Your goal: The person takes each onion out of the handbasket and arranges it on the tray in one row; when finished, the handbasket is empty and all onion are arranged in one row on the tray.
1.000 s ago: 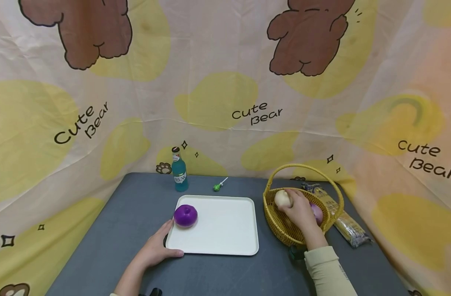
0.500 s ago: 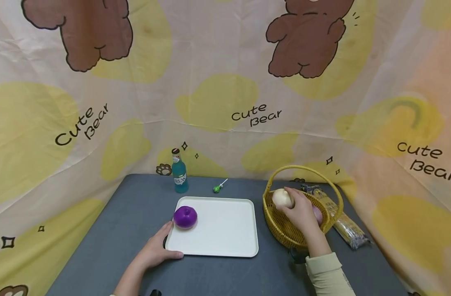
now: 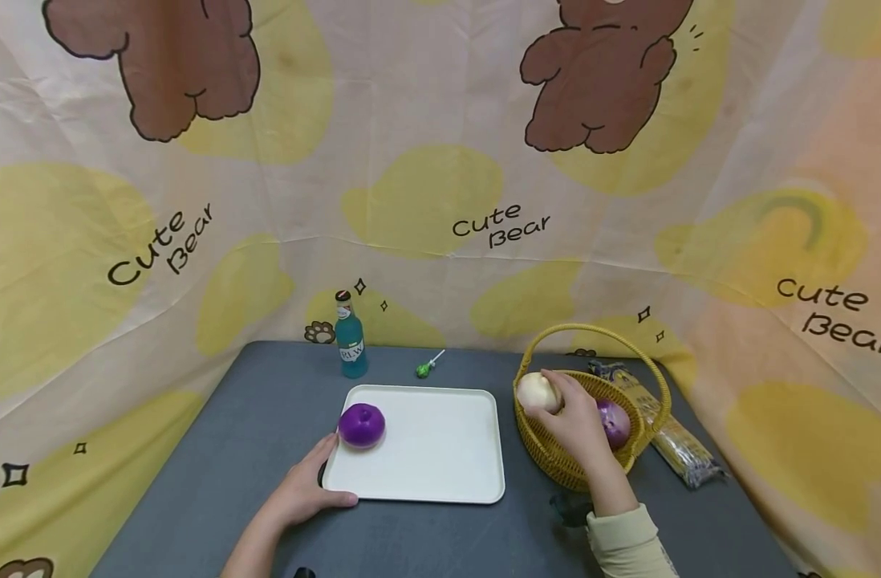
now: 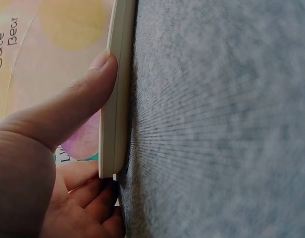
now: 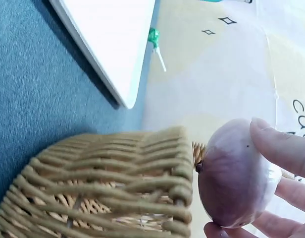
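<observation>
Now right hand (image 3: 579, 419) clamps pale onion (image 3: 537, 392) near left rim of basket (image 3: 546, 459); onion near-round, I see no long axis. Leftward lies white tray (image 3: 440, 449); left hand (image 3: 303, 486), well apart, spread, touches its near-left corner.

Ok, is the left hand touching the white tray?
Touching. The left wrist view shows it: the left hand has its thumb tip against the white tray's rim, no gap between.
</observation>
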`<action>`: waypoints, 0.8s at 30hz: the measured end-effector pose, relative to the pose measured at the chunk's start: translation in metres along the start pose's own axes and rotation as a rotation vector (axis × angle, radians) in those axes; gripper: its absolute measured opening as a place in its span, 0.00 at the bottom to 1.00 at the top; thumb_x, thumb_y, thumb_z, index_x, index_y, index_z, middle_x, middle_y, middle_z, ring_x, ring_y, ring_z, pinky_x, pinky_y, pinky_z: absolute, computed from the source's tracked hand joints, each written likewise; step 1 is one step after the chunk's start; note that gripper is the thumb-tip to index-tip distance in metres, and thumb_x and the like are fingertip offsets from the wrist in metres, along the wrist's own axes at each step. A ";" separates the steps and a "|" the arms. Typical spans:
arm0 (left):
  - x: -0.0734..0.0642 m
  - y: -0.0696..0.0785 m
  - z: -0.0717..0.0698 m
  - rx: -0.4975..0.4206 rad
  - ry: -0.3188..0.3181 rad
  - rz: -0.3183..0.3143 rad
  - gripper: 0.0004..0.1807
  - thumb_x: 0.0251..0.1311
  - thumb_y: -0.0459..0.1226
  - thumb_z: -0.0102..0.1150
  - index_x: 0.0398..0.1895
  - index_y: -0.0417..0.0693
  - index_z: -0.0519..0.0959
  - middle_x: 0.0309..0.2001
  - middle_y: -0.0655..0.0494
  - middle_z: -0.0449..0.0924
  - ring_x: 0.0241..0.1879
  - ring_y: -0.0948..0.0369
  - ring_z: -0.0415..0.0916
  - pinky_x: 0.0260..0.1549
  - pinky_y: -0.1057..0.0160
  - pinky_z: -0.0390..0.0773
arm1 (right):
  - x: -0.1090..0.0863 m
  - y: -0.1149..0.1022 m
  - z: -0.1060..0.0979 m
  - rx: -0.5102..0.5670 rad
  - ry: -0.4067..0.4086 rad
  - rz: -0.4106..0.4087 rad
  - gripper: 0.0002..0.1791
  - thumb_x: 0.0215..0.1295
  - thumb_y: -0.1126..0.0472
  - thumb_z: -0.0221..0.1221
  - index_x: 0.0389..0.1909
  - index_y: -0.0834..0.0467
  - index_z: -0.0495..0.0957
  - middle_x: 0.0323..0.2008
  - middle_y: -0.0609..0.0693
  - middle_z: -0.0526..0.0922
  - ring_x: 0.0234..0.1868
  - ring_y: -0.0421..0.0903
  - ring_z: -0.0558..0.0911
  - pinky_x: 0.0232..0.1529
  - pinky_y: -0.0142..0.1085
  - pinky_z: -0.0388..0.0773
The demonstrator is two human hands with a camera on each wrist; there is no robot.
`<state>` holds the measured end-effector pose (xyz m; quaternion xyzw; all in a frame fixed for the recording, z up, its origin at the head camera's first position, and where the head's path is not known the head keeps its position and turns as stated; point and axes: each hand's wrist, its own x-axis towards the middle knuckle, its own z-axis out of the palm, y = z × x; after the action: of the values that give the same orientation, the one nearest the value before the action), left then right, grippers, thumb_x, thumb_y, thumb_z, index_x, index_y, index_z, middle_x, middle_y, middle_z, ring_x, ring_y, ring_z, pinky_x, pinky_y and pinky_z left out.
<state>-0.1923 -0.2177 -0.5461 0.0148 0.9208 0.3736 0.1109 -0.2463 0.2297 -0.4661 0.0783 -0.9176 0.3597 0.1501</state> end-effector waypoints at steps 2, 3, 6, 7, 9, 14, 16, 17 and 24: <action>0.000 0.000 0.000 0.001 0.001 0.002 0.69 0.38 0.56 0.82 0.80 0.39 0.52 0.78 0.35 0.51 0.75 0.33 0.50 0.67 0.28 0.57 | 0.000 -0.002 0.002 0.007 -0.007 0.000 0.37 0.54 0.57 0.76 0.65 0.59 0.75 0.63 0.63 0.76 0.62 0.64 0.77 0.60 0.61 0.75; 0.000 0.000 0.000 0.001 0.001 0.001 0.69 0.38 0.56 0.82 0.80 0.39 0.52 0.78 0.35 0.51 0.76 0.33 0.50 0.67 0.28 0.57 | -0.001 -0.003 0.004 0.009 -0.010 -0.003 0.37 0.54 0.58 0.76 0.65 0.59 0.75 0.63 0.63 0.76 0.62 0.64 0.77 0.60 0.61 0.75; 0.000 0.000 0.000 0.007 -0.001 0.003 0.69 0.38 0.57 0.82 0.80 0.39 0.51 0.78 0.35 0.51 0.75 0.33 0.50 0.66 0.28 0.57 | -0.002 -0.007 0.008 0.018 -0.011 -0.015 0.37 0.53 0.58 0.76 0.64 0.59 0.76 0.62 0.63 0.77 0.61 0.64 0.78 0.60 0.61 0.75; 0.000 0.000 0.000 0.008 -0.001 0.002 0.69 0.38 0.57 0.82 0.80 0.39 0.51 0.78 0.35 0.51 0.75 0.32 0.50 0.66 0.28 0.57 | -0.002 -0.009 0.010 0.018 -0.007 -0.024 0.37 0.52 0.58 0.77 0.64 0.59 0.76 0.62 0.63 0.77 0.61 0.63 0.78 0.60 0.61 0.75; 0.001 0.001 0.000 0.009 -0.001 0.002 0.69 0.38 0.57 0.82 0.80 0.39 0.51 0.78 0.34 0.51 0.75 0.32 0.50 0.66 0.28 0.57 | -0.002 -0.012 0.014 0.024 0.000 -0.042 0.37 0.51 0.58 0.77 0.63 0.59 0.77 0.61 0.62 0.78 0.60 0.63 0.79 0.59 0.60 0.76; 0.002 0.001 0.000 0.015 -0.001 -0.003 0.69 0.38 0.57 0.81 0.80 0.39 0.51 0.78 0.34 0.51 0.75 0.32 0.50 0.66 0.28 0.57 | -0.003 -0.021 0.023 0.040 0.007 -0.069 0.36 0.49 0.58 0.78 0.61 0.58 0.79 0.60 0.62 0.79 0.58 0.62 0.80 0.57 0.59 0.77; 0.002 0.001 0.000 0.019 0.000 -0.005 0.70 0.38 0.57 0.81 0.80 0.40 0.51 0.78 0.35 0.51 0.75 0.32 0.50 0.66 0.28 0.57 | -0.003 -0.025 0.025 0.043 -0.001 -0.066 0.36 0.49 0.58 0.78 0.62 0.58 0.79 0.60 0.61 0.79 0.58 0.62 0.80 0.58 0.59 0.77; 0.002 0.002 0.000 0.020 0.000 -0.005 0.69 0.38 0.57 0.81 0.80 0.40 0.51 0.78 0.35 0.51 0.75 0.32 0.50 0.66 0.28 0.57 | -0.003 -0.027 0.026 0.045 -0.007 -0.064 0.36 0.49 0.58 0.78 0.62 0.58 0.78 0.61 0.61 0.79 0.59 0.62 0.80 0.58 0.59 0.77; 0.000 0.005 0.000 0.014 -0.002 -0.015 0.69 0.38 0.57 0.82 0.80 0.39 0.51 0.78 0.35 0.51 0.75 0.32 0.50 0.66 0.27 0.56 | -0.005 -0.037 0.037 0.071 -0.032 -0.068 0.36 0.51 0.58 0.78 0.63 0.57 0.78 0.62 0.60 0.78 0.60 0.61 0.79 0.58 0.58 0.77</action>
<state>-0.1926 -0.2144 -0.5425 0.0090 0.9234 0.3662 0.1146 -0.2400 0.1773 -0.4698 0.1206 -0.9032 0.3856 0.1446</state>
